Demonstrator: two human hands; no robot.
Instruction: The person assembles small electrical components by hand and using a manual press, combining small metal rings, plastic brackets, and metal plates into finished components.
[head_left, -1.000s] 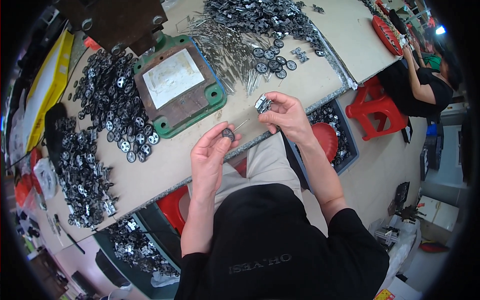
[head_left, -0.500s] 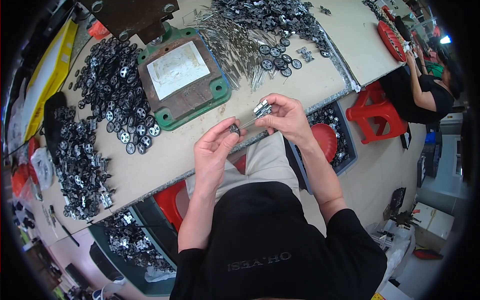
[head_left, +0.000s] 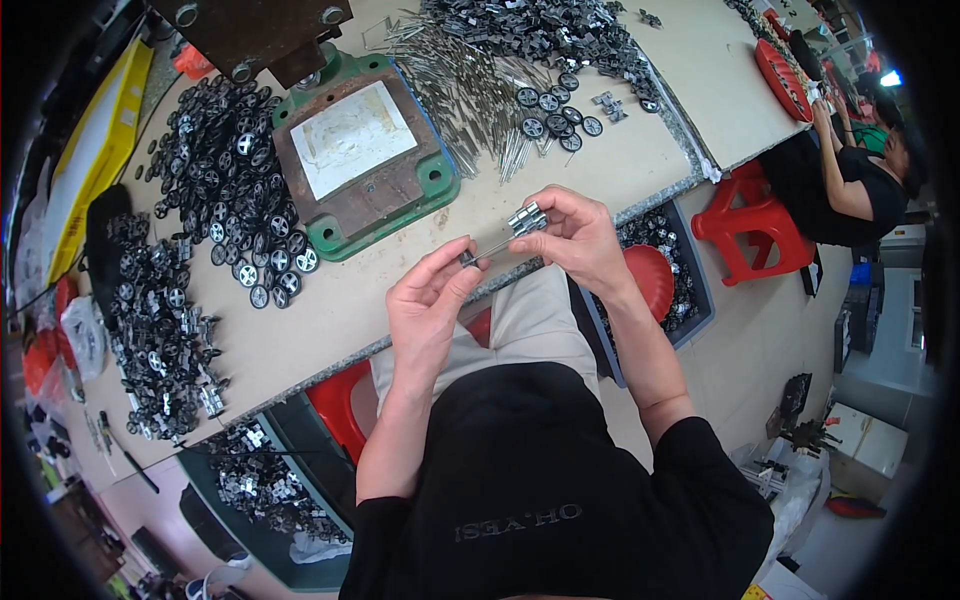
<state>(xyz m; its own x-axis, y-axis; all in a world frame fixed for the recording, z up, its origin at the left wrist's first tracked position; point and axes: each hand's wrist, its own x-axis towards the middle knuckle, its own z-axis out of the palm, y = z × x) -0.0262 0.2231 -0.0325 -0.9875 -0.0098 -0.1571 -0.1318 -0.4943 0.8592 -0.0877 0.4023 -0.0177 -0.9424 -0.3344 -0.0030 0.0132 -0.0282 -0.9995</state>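
Observation:
Between my hands, just above the bench's near edge, runs a thin metal axle rod [head_left: 493, 249]. My left hand [head_left: 428, 300] pinches a small dark wheel [head_left: 467, 258] at the rod's left end; the fingers partly cover it. At the other end, my right hand [head_left: 578, 240] grips a small silver-and-black plastic part [head_left: 526, 219] between thumb and fingers. The rod meets this part's lower side; whether it passes through is hidden.
A green-based press [head_left: 370, 205] stands ahead on the bench. Around it lie piles of black wheels [head_left: 235, 185], metal rods [head_left: 455, 90], silver-black parts [head_left: 540, 35] and assembled pieces [head_left: 160, 340]. Bins [head_left: 290, 500] sit below. A co-worker [head_left: 850, 180] works at right.
The silver-and-black part has turned slightly in my right fingers and shows a different side. My left hand and the wheel have hardly moved.

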